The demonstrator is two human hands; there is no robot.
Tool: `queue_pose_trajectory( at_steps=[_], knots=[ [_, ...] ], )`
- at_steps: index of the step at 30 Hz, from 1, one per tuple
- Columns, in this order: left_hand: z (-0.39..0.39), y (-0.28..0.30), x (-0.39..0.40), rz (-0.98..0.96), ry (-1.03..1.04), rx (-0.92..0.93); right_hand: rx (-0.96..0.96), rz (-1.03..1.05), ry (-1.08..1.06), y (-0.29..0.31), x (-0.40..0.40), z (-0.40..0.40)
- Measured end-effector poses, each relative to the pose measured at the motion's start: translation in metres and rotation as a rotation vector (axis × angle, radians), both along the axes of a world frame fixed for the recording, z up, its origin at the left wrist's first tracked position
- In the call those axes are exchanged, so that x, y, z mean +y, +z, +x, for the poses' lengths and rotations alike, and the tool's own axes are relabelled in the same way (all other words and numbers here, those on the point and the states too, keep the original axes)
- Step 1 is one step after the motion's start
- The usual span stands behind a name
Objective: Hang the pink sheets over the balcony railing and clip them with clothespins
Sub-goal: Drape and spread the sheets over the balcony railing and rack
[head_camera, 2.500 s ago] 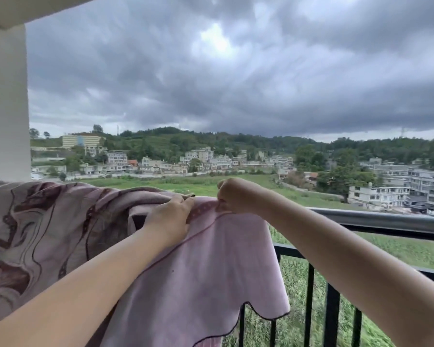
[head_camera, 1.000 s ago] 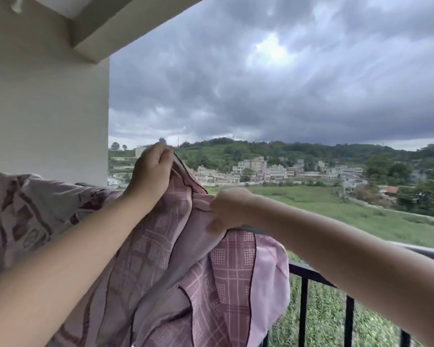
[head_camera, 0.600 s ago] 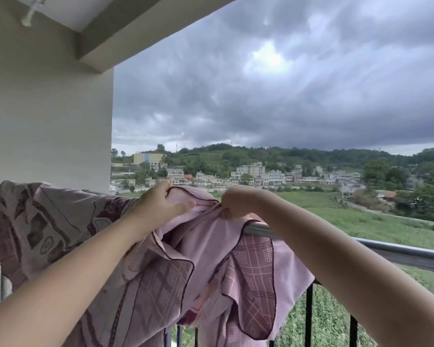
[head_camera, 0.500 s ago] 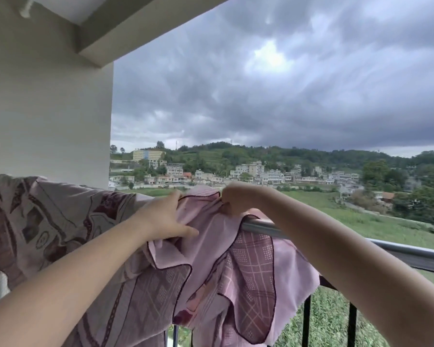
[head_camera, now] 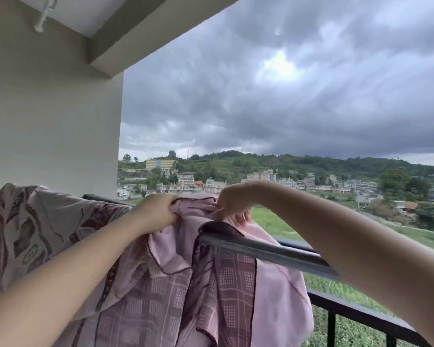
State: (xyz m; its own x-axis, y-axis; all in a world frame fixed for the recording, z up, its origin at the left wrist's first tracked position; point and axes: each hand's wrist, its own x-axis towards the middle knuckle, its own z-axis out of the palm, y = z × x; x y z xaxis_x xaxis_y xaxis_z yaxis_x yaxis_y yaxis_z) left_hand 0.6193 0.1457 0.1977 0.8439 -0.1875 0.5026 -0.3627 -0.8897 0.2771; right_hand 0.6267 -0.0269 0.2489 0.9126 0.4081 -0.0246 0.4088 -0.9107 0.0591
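Balcony railing point(head_camera: 261, 249), pink sheet point(head_camera: 161, 284) draped, gripped

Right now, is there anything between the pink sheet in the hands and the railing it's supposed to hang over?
Nothing visible. Left hand and right hand both grip the pink sheet, which already drapes over the railing. The bar to the right is bare. No clothespins in view.
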Motion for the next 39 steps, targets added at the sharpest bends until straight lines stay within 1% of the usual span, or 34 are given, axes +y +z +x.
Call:
queue_pose_trajectory(
  at_steps=[1,2,3,5,7,9,10,11,13,15,16,17,18,19,21,22,23,25,27,28,29,30,31,32,33,34,35,38,39],
  knots=[
    [0.000,0.001,0.001,-0.076,0.002,-0.031,0.111,0.020,0.006,-0.003,0.003,-0.003],
    [0.001,0.000,0.000,-0.121,0.002,-0.077,0.144,-0.010,0.020,-0.008,0.006,-0.004],
    [0.003,-0.001,-0.002,-0.145,-0.001,-0.129,0.114,-0.053,0.039,-0.012,0.012,-0.004],
    [0.004,0.001,-0.004,-0.167,-0.002,-0.239,-0.045,-0.084,0.089,-0.019,0.021,-0.001],
    [0.004,0.009,-0.002,-0.169,0.010,-0.334,-0.175,0.001,0.040,-0.014,0.028,0.004],
    [0.006,0.024,0.003,-0.152,0.029,-0.417,-0.249,0.094,-0.079,0.001,0.032,0.005],
    [0.008,0.033,0.004,-0.132,0.045,-0.449,-0.267,0.203,-0.110,0.012,0.033,0.009],
    [0.012,0.043,0.005,-0.098,0.071,-0.474,-0.242,0.389,-0.137,0.026,0.034,0.015],
    [0.024,0.064,0.005,-0.011,0.139,-0.502,-0.179,0.878,-0.224,0.050,0.038,0.031],
    [0.044,0.089,0.000,0.091,0.234,-0.514,-0.150,1.239,-0.309,0.073,0.037,0.043],
    [0.054,0.101,-0.005,0.149,0.290,-0.530,-0.165,1.376,-0.292,0.085,0.038,0.047],
    [0.061,0.113,-0.010,0.194,0.341,-0.555,-0.236,1.428,-0.237,0.098,0.037,0.053],
    [0.066,0.124,-0.016,0.212,0.375,-0.592,-0.356,1.405,-0.168,0.113,0.034,0.060],
    [0.071,0.135,-0.021,0.208,0.387,-0.635,-0.512,1.335,-0.112,0.127,0.030,0.068],
    [0.079,0.151,-0.029,0.148,0.316,-0.691,-0.769,1.160,-0.111,0.146,0.017,0.075],
    [0.080,0.153,-0.033,0.083,0.217,-0.668,-0.863,1.051,-0.126,0.151,0.009,0.080],
    [0.080,0.151,-0.038,0.015,0.097,-0.609,-0.922,0.935,-0.143,0.150,0.000,0.083],
    [0.075,0.136,-0.051,-0.072,-0.063,-0.456,-0.937,0.691,-0.187,0.137,-0.024,0.095],
    [0.068,0.116,-0.062,-0.190,-0.098,-0.363,-0.853,0.437,-0.268,0.114,-0.052,0.098],
    [0.065,0.108,-0.067,-0.273,-0.105,-0.343,-0.777,0.305,-0.319,0.102,-0.065,0.096],
    [0.061,0.102,-0.069,-0.368,-0.118,-0.319,-0.650,0.160,-0.372,0.090,-0.076,0.093],
    [0.057,0.098,-0.069,-0.471,-0.144,-0.283,-0.457,0.007,-0.420,0.079,-0.084,0.089],
    [0.054,0.096,-0.068,-0.572,-0.179,-0.244,-0.211,-0.142,-0.477,0.069,-0.090,0.083],
    [0.050,0.095,-0.066,-0.661,-0.210,-0.218,0.037,-0.242,-0.552,0.062,-0.092,0.077],
    [0.046,0.094,-0.064,-0.728,-0.230,-0.206,0.246,-0.260,-0.602,0.056,-0.092,0.069],
    [0.040,0.095,-0.061,-0.777,-0.241,-0.211,0.390,-0.206,-0.607,0.052,-0.089,0.062],
    [0.034,0.095,-0.059,-0.811,-0.251,-0.223,0.450,-0.117,-0.556,0.049,-0.085,0.057],
    [0.013,0.097,-0.046,-0.862,-0.319,-0.255,0.416,0.208,-0.287,0.047,-0.062,0.043],
    [0.006,0.098,-0.040,-0.879,-0.347,-0.259,0.417,0.286,-0.208,0.044,-0.052,0.038]
  ],
)
